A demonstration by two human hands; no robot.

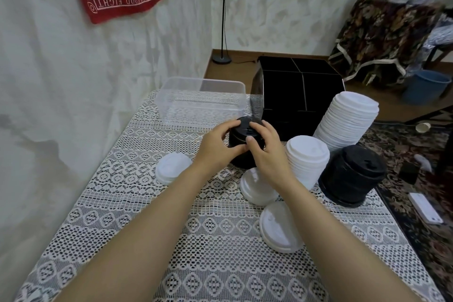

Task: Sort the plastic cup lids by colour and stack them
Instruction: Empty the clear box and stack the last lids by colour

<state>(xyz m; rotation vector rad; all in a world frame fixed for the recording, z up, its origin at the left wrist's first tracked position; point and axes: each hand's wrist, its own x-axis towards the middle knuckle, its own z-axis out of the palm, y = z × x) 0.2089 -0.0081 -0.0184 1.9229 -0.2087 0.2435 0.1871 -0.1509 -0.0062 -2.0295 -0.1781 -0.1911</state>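
Our left hand (215,147) and right hand (267,152) curl around the black lid stack (245,128), gripping its sides. A white lid stack (307,162) stands just right of our hands.

Brightness: soft, even indoor light is filling the room.
Shadows: a faint grey shadow is falling on the white wall (41,147) at left; the table (122,228) is taking only weak ones.
Glare: the clear plastic container (203,95) is catching a pale sheen along its rim.
Sharpness: the left hand (215,148) and right hand (267,154) on the held black lid stack (241,127) are reading crisp.
Blur: the top right corner is smearing.
Distortion: the wide lens is bowing the lamp pole (223,7) and stretching the forearms.
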